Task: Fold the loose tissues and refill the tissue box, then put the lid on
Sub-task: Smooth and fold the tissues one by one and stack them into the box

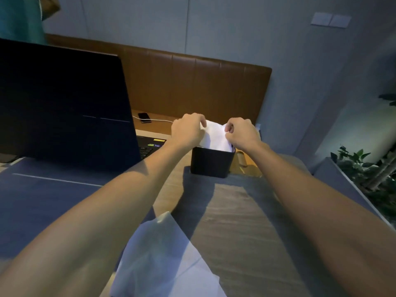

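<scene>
A black, open-topped tissue box (211, 162) stands on the wooden table near its far edge. A folded white tissue (216, 137) sticks up out of the box. My left hand (187, 130) grips the tissue's left side and my right hand (242, 132) pinches its right side, both just above the box's rim. Loose white tissues (162, 258) lie spread on the table close to me, between my forearms. No lid can be seen.
An open dark laptop (64, 103) fills the left of the table (246, 221). A phone (144, 117) with a white cable lies behind it, before a brown padded backrest (192, 86). A small brown object (242, 158) sits right of the box. Green plants (364, 168) stand at the right.
</scene>
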Demonstrator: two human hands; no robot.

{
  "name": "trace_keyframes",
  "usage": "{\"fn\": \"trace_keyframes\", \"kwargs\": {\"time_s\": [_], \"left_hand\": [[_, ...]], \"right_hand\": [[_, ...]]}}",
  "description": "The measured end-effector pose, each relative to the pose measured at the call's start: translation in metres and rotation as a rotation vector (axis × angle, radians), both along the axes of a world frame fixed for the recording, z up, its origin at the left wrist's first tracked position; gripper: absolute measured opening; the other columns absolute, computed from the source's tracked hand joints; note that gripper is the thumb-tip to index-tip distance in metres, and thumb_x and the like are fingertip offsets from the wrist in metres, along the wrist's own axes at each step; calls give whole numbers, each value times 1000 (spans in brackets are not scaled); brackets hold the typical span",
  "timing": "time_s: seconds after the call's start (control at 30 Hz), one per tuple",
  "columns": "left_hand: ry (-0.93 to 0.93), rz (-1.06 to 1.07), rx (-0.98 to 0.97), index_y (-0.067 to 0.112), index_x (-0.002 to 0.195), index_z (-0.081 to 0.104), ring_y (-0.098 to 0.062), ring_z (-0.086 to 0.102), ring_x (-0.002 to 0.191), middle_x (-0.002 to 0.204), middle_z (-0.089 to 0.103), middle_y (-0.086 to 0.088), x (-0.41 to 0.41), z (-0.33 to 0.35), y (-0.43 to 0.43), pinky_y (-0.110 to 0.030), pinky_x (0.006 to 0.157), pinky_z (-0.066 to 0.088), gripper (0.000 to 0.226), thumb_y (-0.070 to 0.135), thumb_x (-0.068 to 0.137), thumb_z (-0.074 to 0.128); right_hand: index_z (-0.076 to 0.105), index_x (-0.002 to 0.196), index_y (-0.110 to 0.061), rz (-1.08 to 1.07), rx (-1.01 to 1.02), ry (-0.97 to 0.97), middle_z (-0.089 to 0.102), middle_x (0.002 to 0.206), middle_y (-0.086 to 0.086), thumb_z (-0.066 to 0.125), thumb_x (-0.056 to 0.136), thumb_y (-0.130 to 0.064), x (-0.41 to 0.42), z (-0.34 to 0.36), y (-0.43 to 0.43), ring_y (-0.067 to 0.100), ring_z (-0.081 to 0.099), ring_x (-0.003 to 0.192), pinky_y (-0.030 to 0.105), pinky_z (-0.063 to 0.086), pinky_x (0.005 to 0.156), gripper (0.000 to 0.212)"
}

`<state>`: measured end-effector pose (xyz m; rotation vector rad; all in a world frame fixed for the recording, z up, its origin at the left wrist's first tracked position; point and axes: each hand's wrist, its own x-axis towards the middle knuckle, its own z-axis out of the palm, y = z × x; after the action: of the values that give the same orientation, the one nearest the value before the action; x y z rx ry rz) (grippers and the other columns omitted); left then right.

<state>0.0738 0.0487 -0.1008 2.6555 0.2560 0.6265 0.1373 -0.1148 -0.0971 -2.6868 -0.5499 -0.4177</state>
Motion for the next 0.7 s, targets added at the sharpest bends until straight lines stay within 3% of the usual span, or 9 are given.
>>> {"fn": "trace_keyframes", "kwargs": {"time_s": [0.07,0.17,0.3,0.5,0.7], "left_hand": [[60,13,101,21,110,74,-23,66,94,108,71,-2,8,2,-1,-40,93,55,16,19,97,64],[151,-24,201,14,109,72,-22,63,88,98,69,-4,14,1,-4,-39,95,52,15,20,96,66],[266,-99,301,12,113,68,-22,65,83,92,67,-5,21,-3,-9,-33,80,53,19,19,95,67],[311,-122,294,12,115,67,-25,65,87,95,65,-7,29,-5,-9,-37,85,57,20,17,96,66],[246,-80,192,13,122,65,-25,64,90,104,67,-8,27,-12,-8,-37,82,57,28,19,95,68]], "right_hand": [[70,90,-23,2,-90,6,68,87,1,64,90,-10,6,-2,6,18,65,75,34,60,69,13],[74,89,-20,-1,-199,29,68,82,2,67,89,-13,12,-4,13,20,67,70,37,62,69,10],[74,95,-16,13,-315,84,69,84,4,72,86,-9,13,-5,17,21,67,73,37,62,71,12],[69,100,-16,32,-430,117,67,93,4,75,86,-12,15,-7,22,23,62,90,47,49,98,15],[70,99,-18,91,-433,150,67,96,1,70,93,-34,15,-10,20,21,60,96,47,42,98,18]]}}
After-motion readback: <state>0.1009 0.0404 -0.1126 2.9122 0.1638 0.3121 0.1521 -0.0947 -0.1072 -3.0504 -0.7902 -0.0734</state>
